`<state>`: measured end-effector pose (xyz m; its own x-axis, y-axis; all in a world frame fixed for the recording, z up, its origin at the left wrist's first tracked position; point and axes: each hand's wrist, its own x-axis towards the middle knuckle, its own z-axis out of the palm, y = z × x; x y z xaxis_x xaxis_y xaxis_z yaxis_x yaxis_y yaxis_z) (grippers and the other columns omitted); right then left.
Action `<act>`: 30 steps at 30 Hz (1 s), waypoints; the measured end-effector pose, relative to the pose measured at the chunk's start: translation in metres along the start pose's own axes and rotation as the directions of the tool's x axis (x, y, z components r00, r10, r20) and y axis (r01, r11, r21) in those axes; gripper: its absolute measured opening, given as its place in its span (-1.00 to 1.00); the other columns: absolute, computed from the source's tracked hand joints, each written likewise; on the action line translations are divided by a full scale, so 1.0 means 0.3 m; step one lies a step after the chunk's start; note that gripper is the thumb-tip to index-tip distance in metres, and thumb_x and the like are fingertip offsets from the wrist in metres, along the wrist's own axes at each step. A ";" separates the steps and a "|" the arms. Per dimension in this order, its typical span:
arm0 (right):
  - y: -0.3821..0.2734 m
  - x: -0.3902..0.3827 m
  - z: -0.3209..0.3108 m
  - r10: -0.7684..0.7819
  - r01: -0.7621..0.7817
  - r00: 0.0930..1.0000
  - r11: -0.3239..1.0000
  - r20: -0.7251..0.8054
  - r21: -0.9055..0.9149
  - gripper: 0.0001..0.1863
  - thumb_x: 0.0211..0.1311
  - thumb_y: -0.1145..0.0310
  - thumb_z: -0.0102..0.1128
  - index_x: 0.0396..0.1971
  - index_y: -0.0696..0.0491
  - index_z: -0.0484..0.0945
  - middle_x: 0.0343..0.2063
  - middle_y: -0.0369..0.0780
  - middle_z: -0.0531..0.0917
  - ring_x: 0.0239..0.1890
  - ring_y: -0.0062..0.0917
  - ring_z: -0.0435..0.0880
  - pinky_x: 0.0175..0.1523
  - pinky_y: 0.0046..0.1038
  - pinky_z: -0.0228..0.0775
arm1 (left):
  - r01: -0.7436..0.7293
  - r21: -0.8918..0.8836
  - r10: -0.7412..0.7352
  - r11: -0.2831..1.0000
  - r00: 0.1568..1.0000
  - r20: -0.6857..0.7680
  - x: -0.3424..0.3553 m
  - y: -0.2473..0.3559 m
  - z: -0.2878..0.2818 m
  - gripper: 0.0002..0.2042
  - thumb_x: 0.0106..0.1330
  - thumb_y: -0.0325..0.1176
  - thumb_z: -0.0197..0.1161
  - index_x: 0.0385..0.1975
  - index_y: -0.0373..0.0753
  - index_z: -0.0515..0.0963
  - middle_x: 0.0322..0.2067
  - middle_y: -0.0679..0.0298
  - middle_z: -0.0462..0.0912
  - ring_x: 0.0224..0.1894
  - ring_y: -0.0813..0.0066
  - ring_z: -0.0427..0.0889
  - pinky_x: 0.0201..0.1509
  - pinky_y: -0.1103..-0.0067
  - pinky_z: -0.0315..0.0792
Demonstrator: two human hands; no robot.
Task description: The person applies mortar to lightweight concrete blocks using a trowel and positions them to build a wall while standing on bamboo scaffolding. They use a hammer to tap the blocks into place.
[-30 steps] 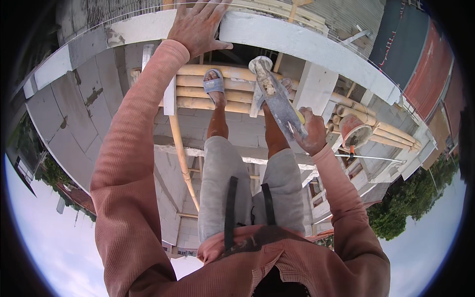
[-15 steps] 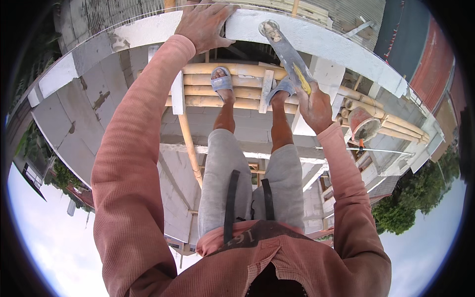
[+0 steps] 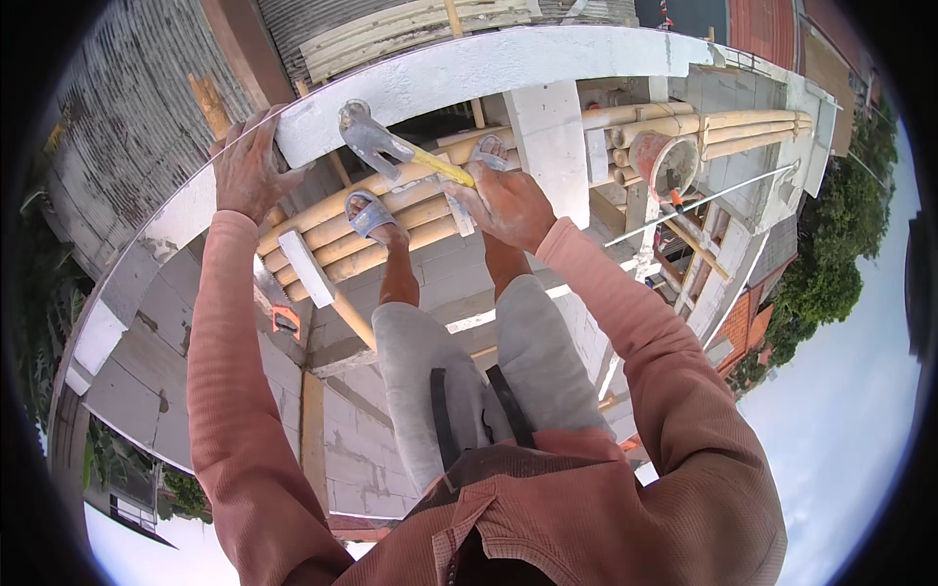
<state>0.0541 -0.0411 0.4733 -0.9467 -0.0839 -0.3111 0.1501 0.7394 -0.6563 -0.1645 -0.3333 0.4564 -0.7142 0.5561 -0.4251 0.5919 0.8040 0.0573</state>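
My right hand [image 3: 513, 207] is closed around the yellow handle of a claw hammer [image 3: 369, 137]. Its grey, mortar-smeared head lies against the near side of a white block course [image 3: 430, 83], round face to the upper left. To the left, my left hand [image 3: 252, 168] grips the top edge of the same course at a break between blocks. Its fingers reach over the far side, the tips out of sight, and its thumb points toward the hammer.
My sandalled feet stand on bundled bamboo poles [image 3: 430, 230]. A mortar-stained bucket [image 3: 666, 164] is at the right, near a thin pale rod [image 3: 703, 203]. An orange-handled saw [image 3: 283, 317] hangs at the left. Beyond the wall lie corrugated roofs [image 3: 127, 117].
My view has turned, so the wall and scaffold sit differently. My left hand is farther left along the block edge. The hammer has come left and swung round, its head now nearer that hand.
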 end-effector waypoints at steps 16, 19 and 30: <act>0.761 -0.426 -0.587 0.906 -0.022 0.421 -0.033 0.039 0.999 -0.55 0.52 -0.13 -0.06 -0.41 -0.06 0.36 -0.72 -0.49 0.22 -0.77 -0.76 0.17 -0.67 -0.60 0.09 | -0.329 0.116 0.349 0.937 0.888 -0.301 0.351 0.897 -0.117 0.06 0.14 0.22 0.40 0.55 -0.06 -0.05 0.42 0.14 0.17 0.53 0.14 0.05 0.58 0.05 -0.11; 1.236 -0.452 -0.667 0.814 -0.137 0.560 -0.093 0.154 0.986 -0.64 0.47 -0.01 0.02 -0.26 0.02 0.44 -0.50 -0.34 0.46 -0.52 -0.57 0.43 -0.42 -0.43 0.33 | -0.343 0.067 0.349 0.937 0.911 -0.220 0.455 0.919 -0.053 0.04 0.15 0.12 0.43 0.56 0.06 -0.10 0.34 0.18 0.29 0.40 0.19 0.26 0.49 0.05 0.01; 1.384 -0.276 -0.478 -0.214 -0.093 0.976 -0.597 -0.046 0.797 -0.67 0.45 0.18 0.09 -0.02 0.12 0.54 -0.29 -0.23 0.65 -0.24 -0.45 0.64 -0.13 -0.32 0.53 | -0.313 0.113 0.331 0.943 0.920 -0.210 0.444 0.931 -0.067 0.02 0.13 0.10 0.45 0.54 0.04 -0.03 0.29 0.11 0.32 0.36 0.13 0.28 0.35 0.06 0.10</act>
<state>0.1540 0.3687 0.3250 -0.9690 -0.2095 -0.1311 0.2260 -0.9658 -0.1272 -0.1018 -0.0304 0.4339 -0.5399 0.8218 -0.1821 0.8241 0.5601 0.0846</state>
